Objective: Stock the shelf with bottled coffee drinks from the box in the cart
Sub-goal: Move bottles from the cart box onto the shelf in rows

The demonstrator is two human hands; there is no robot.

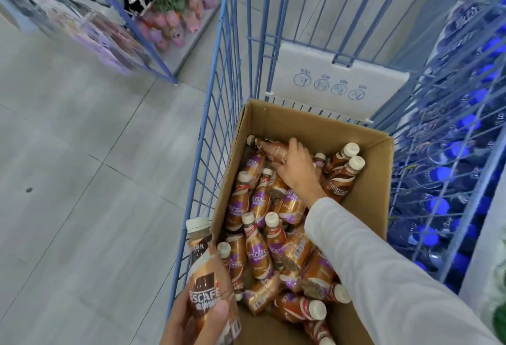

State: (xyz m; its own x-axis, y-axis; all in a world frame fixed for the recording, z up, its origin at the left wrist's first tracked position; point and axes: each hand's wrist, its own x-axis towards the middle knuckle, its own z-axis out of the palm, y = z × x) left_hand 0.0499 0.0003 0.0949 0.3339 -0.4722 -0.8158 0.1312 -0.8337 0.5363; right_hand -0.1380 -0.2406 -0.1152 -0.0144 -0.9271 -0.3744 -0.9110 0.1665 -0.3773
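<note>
A brown plastic coffee bottle (208,276) with a cream screw cap is gripped upright in the left hand (191,325), thumb and fingers wrapped round it, just outside the blue wire cart (216,98). Within the open brown cardboard box (315,125) in the cart, the right hand (297,166) is curled over a second bottle (271,150) lying at the far end. As that one is lifted, neighbours in the loose heap of bottles (262,248) could be rolled or dragged along. The glossy film sleeves look slick and the bodies are rounded and waisted, so a one-handed hold could be lost.
</note>
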